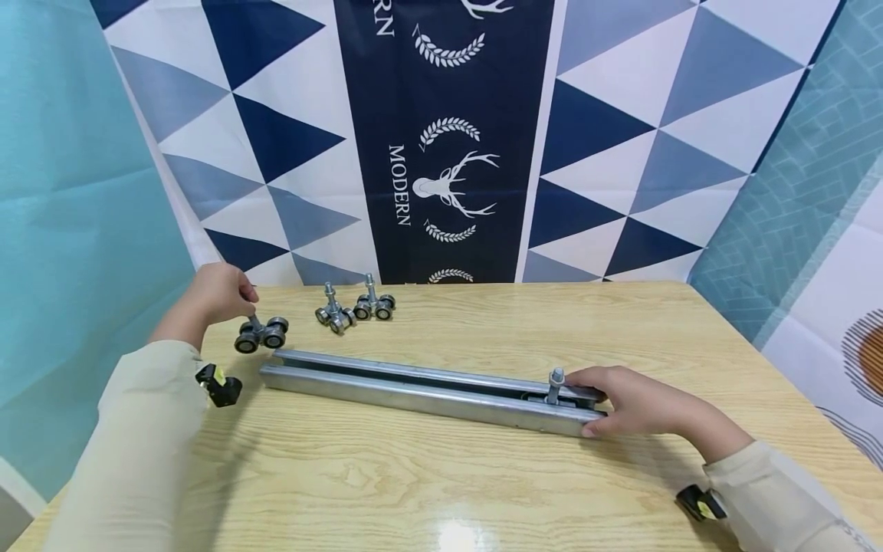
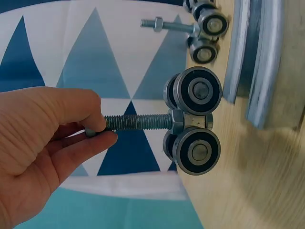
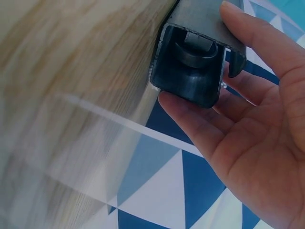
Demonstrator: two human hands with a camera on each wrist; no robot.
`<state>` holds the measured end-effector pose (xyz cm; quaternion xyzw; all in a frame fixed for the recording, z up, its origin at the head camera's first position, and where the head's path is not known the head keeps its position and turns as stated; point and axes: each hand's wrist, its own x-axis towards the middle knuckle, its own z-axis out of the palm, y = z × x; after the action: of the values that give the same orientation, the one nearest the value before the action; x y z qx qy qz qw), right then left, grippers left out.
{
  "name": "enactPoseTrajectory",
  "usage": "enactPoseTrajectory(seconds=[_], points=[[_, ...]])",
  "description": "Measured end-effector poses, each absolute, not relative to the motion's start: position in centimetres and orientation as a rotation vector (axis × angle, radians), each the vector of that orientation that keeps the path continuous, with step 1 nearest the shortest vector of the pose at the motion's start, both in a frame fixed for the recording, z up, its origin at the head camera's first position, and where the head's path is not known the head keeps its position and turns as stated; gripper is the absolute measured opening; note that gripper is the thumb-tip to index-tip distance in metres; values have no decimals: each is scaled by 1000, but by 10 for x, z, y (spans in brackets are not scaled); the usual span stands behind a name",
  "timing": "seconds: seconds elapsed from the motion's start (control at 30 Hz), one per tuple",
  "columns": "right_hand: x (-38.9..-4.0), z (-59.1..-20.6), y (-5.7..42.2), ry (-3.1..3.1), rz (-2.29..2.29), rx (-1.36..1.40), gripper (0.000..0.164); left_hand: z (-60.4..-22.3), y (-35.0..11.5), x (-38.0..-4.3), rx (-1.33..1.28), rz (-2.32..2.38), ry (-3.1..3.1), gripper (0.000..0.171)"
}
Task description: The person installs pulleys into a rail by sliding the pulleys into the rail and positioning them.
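Observation:
My left hand (image 1: 214, 295) pinches the threaded bolt of a four-wheeled roller trolley (image 1: 274, 334) between thumb and fingers, near the far left table corner. In the left wrist view the bolt (image 2: 140, 122) points toward the palm, with the wheels (image 2: 198, 89) away from it. A slotted steel track (image 1: 414, 395) lies lengthwise on the table, its left end close to that trolley. My right hand (image 1: 641, 402) grips the track's right end, thumb and fingers on opposite sides. Another trolley's bolt (image 1: 554, 387) sticks up through the slot there; its wheel (image 3: 198, 55) shows inside the open track end.
Two more roller trolleys, one (image 1: 335, 313) beside the other (image 1: 375, 303), stand bolt-up behind the track. The wood-grain table (image 1: 428, 483) meets a patterned cloth (image 1: 448, 192) at its back edge.

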<state>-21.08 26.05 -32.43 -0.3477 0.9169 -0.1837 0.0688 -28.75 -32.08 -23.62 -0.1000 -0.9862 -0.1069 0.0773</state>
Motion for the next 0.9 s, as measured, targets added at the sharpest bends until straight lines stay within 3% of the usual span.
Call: enactPoseTrajectory(seconds=[0.33, 0.9], points=[[-211, -324, 260, 2765, -540, -1028, 67, -240, -336, -282, -235, -341, -3011, 5], [-210, -325, 260, 2766, -540, -1049, 66, -256, -338, -280, -397, -307, -3077, 11]])
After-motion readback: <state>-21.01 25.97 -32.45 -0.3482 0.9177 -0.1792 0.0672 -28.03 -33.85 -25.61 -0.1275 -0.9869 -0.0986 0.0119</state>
